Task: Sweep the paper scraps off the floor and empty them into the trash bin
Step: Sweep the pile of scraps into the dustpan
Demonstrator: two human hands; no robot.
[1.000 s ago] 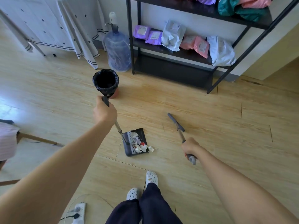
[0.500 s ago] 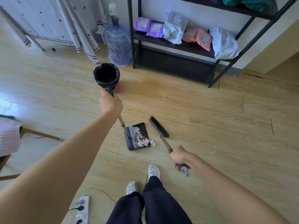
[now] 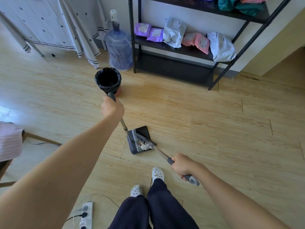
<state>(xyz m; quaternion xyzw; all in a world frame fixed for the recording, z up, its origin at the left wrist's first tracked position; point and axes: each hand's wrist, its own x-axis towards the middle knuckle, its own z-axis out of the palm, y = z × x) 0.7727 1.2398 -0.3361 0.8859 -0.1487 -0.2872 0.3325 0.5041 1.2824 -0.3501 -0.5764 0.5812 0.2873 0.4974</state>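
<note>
A dark dustpan (image 3: pixel 140 139) stands on the wooden floor in front of my feet, with white paper scraps (image 3: pixel 145 144) lying in it. My left hand (image 3: pixel 112 107) grips the top of the dustpan's long handle. My right hand (image 3: pixel 183 165) grips the grey handle of the broom (image 3: pixel 160 151), whose dark head lies across the dustpan's mouth, over the scraps. The trash bin (image 3: pixel 108 80), lined with a black bag, stands farther off, just beyond my left hand.
A large blue water bottle (image 3: pixel 119 48) stands behind the bin, next to a black metal shelf (image 3: pixel 175 48) holding parcels. A curtain (image 3: pixel 54 25) hangs at the back left. A power strip (image 3: pixel 85 215) with cables lies near my left foot. A pink-cushioned chair (image 3: pixel 9 141) is at the left edge.
The broom head has swung left from the open floor into the dustpan's mouth, pushing the outlying scrap inside. My right hand has come closer to me. The dustpan has stayed in place.
</note>
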